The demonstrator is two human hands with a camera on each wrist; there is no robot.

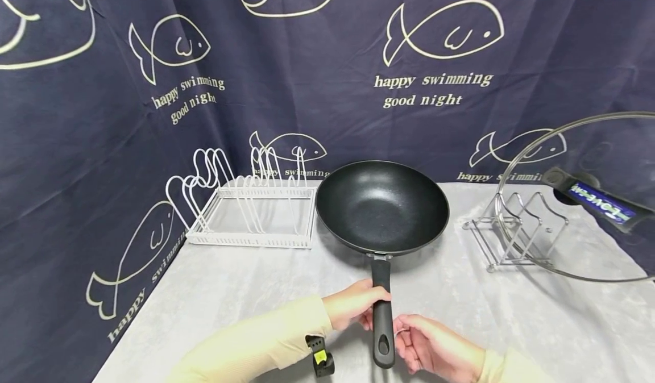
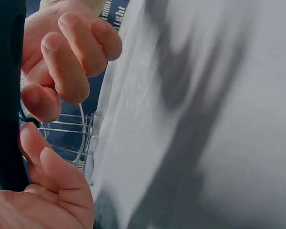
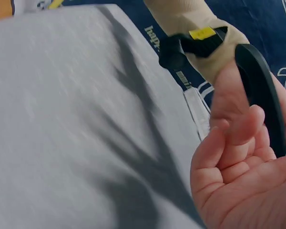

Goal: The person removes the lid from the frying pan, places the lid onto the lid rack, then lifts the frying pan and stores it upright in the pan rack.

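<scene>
A black frying pan (image 1: 381, 209) with deep sloping sides shows in the middle of the head view, its handle toward me. My left hand (image 1: 354, 303) grips the handle (image 1: 382, 320), thumb over the top and fingers beneath. Just right of the handle's end is my right hand (image 1: 435, 346), its fingers loosely bent with nothing in them. In the left wrist view the right hand (image 2: 69, 52) is near the dark handle (image 2: 5, 95); whether it touches is unclear. The right wrist view shows the right hand's bent fingers (image 3: 233, 148) close to the handle (image 3: 262, 95).
Left of the pan stands a white wire rack (image 1: 251, 238) with upright loops. On the right, a large glass lid (image 1: 593, 275) with a black handle (image 1: 604, 198) leans upright at a small silver wire rack (image 1: 512, 263). A dark fish-print curtain (image 1: 327, 87) hangs behind the pale tabletop (image 1: 245, 292).
</scene>
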